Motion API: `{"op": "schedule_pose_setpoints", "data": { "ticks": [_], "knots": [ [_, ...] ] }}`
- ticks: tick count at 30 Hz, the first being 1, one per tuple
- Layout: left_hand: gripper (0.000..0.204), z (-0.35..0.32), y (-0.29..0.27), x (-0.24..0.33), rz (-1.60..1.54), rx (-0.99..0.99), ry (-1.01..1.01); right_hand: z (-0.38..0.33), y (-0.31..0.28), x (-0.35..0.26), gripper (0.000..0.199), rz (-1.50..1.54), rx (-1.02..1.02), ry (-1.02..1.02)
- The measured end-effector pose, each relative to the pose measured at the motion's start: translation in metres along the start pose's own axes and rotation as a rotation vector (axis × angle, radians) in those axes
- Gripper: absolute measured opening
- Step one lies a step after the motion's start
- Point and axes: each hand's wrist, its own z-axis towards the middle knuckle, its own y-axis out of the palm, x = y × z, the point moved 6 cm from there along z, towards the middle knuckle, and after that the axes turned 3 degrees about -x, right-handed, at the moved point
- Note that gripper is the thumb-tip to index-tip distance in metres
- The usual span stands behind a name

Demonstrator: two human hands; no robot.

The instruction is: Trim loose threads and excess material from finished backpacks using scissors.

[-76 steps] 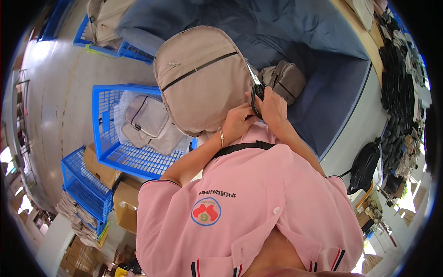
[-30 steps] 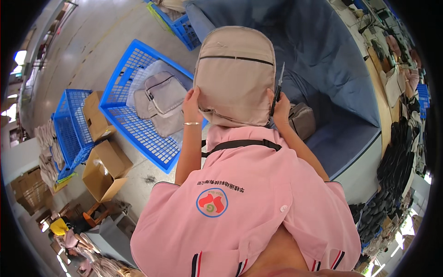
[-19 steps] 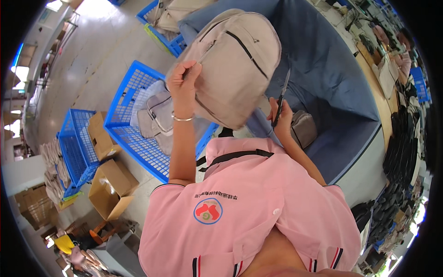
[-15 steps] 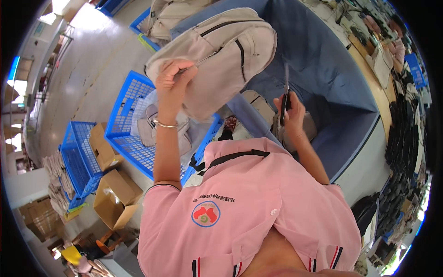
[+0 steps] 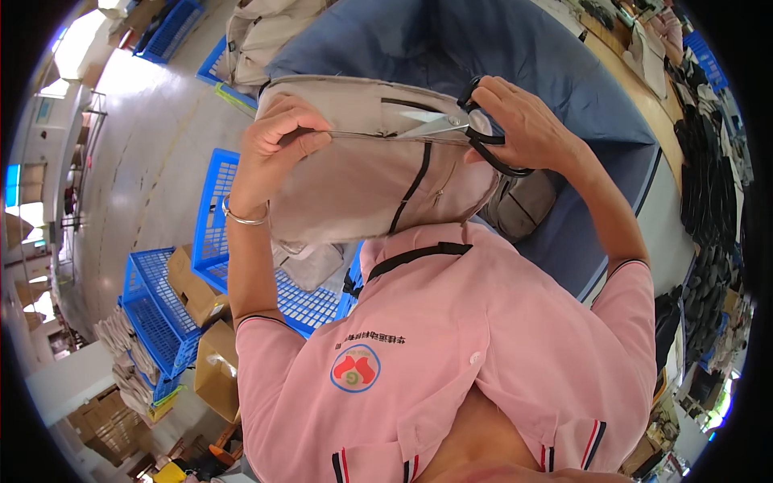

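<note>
A beige backpack (image 5: 354,189) with black zips hangs in front of me. My left hand (image 5: 282,141) is closed on its upper left part, pinching the fabric along a dark zip seam. In my right hand (image 5: 515,121) is a pair of scissors (image 5: 444,125) with black handles. Their blades are spread and point left, lying against the bag along the zip line. Whether a thread lies between the blades is too small to tell. The lower edge of the bag reaches down close to my shirt.
Behind the bag stands a large bin lined with blue-grey cloth (image 5: 555,72), with another beige bag (image 5: 519,205) inside. A blue plastic crate (image 5: 213,209) sits at left below the bag. Farther left are stacked blue crates (image 5: 161,302) and a cardboard box (image 5: 217,362).
The backpack has come lower and turned more level. My right hand has risen from the bin side and brought the scissors, now spread, onto the bag's zip seam.
</note>
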Motion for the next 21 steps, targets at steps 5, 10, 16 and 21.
{"op": "schedule_pose_setpoints", "data": {
  "ticks": [5, 10, 16, 21],
  "knots": [
    [0.014, 0.005, 0.004, -0.006, 0.077, -0.081, 0.095, -0.003, 0.017, 0.001, 0.054, 0.149, -0.258, 0.054],
    [0.014, 0.016, 0.011, -0.017, 0.018, -0.139, 0.131, -0.001, 0.017, 0.001, 0.053, 0.093, -0.265, 0.045],
    [0.015, 0.025, 0.017, -0.025, -0.056, -0.156, 0.097, -0.008, 0.026, -0.002, 0.047, 0.193, -0.332, 0.098],
    [0.013, 0.027, 0.021, -0.032, -0.092, -0.169, 0.089, -0.018, 0.037, -0.001, 0.041, 0.154, -0.373, 0.233]
  ]
}}
